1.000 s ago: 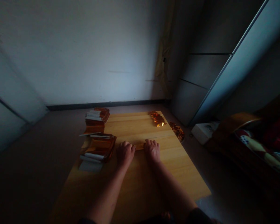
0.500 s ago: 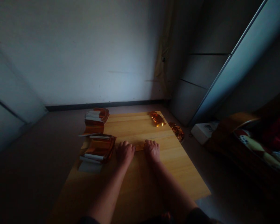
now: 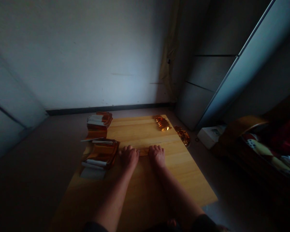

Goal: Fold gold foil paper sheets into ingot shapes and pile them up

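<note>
On the wooden table (image 3: 183,180) both my hands press a small golden paper sheet (image 3: 143,151). My left hand (image 3: 129,158) covers its left end with fingers curled down. My right hand (image 3: 157,155) holds its right end the same way. Only a narrow strip of the sheet shows between them. Just left of my left hand lies a stack of gold and white paper sheets (image 3: 101,154).
A second stack of gold paper (image 3: 98,124) sits at the table's far left corner. Folded gold pieces (image 3: 162,123) lie at the far right edge, more gold pieces (image 3: 183,135) on the floor beside it. A white box (image 3: 209,136) and dark furniture stand to the right.
</note>
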The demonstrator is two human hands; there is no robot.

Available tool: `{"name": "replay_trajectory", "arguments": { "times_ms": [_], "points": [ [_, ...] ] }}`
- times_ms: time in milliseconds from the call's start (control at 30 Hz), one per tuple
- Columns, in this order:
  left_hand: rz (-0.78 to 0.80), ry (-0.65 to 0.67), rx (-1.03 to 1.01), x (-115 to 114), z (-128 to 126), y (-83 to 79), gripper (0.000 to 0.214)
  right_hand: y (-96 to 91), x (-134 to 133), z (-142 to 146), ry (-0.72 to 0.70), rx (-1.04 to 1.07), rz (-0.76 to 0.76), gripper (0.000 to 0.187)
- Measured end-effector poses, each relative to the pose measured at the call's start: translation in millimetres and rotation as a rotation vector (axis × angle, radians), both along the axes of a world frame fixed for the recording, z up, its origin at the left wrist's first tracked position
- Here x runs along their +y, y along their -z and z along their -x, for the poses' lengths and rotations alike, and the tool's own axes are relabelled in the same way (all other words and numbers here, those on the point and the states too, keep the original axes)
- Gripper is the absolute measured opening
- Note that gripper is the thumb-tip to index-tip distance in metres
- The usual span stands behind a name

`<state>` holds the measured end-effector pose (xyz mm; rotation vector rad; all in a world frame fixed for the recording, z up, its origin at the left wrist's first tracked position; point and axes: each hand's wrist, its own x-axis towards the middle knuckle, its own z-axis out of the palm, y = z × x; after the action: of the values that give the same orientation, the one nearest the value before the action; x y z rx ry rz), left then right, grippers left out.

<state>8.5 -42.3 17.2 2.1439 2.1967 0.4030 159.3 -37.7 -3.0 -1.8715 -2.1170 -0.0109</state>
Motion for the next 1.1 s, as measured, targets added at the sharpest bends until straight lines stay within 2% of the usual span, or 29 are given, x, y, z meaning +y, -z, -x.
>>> {"name": "replay_trajectory", "arguments": {
  "times_ms": [300, 467, 533, 600, 667, 800, 933, 1100],
  "points": [
    [0.000, -0.056, 0.054, 1.8, -3.7, 3.9, 0.036, -3.4, -2.8, 2.3, 0.016, -0.051, 0.006, 0.019],
    [-0.054, -0.075, 0.077, -1.3, -3.6, 4.3, 0.029, -3.2, -2.5, -0.5, 0.053, 0.039, -0.019, 0.016],
    [-0.096, -0.070, 0.088, -2.9, -4.3, 3.8, 0.025, -3.6, -2.9, -2.3, 0.017, 0.069, -0.015, 0.014],
    [-0.125, -0.031, 0.106, -3.3, -4.9, 3.5, 0.021, -4.5, -3.8, -3.5, -0.073, 0.073, -0.010, 0.014],
    [-0.129, 0.066, 0.126, -1.8, -4.6, 4.3, 0.021, -5.5, -4.7, -3.8, -0.144, 0.074, -0.003, 0.015],
    [-0.068, 0.239, 0.147, 5.9, -1.5, 9.5, 0.026, -5.9, -4.1, -2.9, -0.127, 0.103, 0.025, 0.016],
    [-0.032, 0.231, 0.130, 10.1, 1.0, 11.2, 0.026, -3.8, -1.3, -2.5, -0.069, 0.177, 0.049, 0.017],
    [-0.065, 0.228, 0.070, 3.3, 0.8, 5.9, 0.021, -1.6, -1.9, -0.3, -0.013, 0.201, 0.029, 0.014]
  ]
}}
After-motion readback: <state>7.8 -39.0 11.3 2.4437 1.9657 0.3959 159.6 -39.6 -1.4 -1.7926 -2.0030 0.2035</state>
